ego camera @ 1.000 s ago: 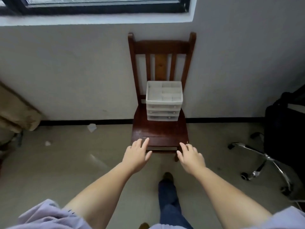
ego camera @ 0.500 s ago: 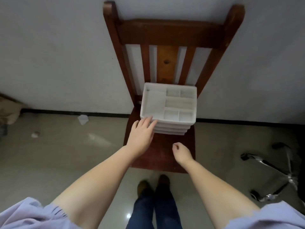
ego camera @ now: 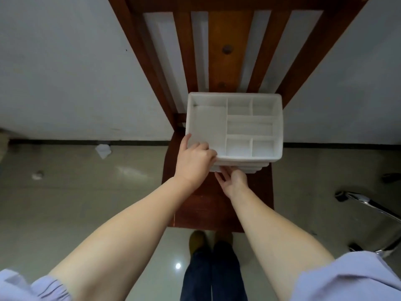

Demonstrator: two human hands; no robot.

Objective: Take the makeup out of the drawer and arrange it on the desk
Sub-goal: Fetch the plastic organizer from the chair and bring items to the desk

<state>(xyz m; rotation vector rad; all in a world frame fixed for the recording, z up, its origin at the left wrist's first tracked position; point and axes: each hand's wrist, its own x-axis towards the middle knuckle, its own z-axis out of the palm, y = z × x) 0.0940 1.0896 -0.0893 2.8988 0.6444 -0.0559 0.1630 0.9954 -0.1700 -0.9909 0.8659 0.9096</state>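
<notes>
**Inspector:** Fingers (ego camera: 205, 148) of the left hand (ego camera: 195, 164) are curled over the front-left corner of the white organizer (ego camera: 234, 127), gripping its top rim, with the thumb lying along the left wall. Confirm the right side.

**Assistant:** Right hand (ego camera: 233, 181) sits lower, at the front of the drawer stack (ego camera: 238, 168). Its fingers reach up against the lowest visible drawer front and are partly hidden under the left hand; whether they pinch a handle or only touch it, I cannot tell.

**Inspector:** Location of the unit?

**Assistant:** It stands on the seat of a dark wooden chair (ego camera: 219, 205), set back against the slatted backrest, which is close to a pale wall (ego camera: 65, 72). The top tray shows 6 compartments: 1 large on the left, 5 smaller on the right. No makeup is visible in them; the drawers below appear pushed in, contents hidden.

**Inspector:** Surroundings?

**Assistant:** Glossy pale floor (ego camera: 86, 203); a crumpled white scrap (ego camera: 103, 150) lies by the dark skirting on the left. Chrome legs of a wheeled chair base (ego camera: 368, 205) show at right. Lilac sleeves (ego camera: 351, 279), dark trousers and brown shoes (ego camera: 196, 242) appear at the bottom edge.
</notes>
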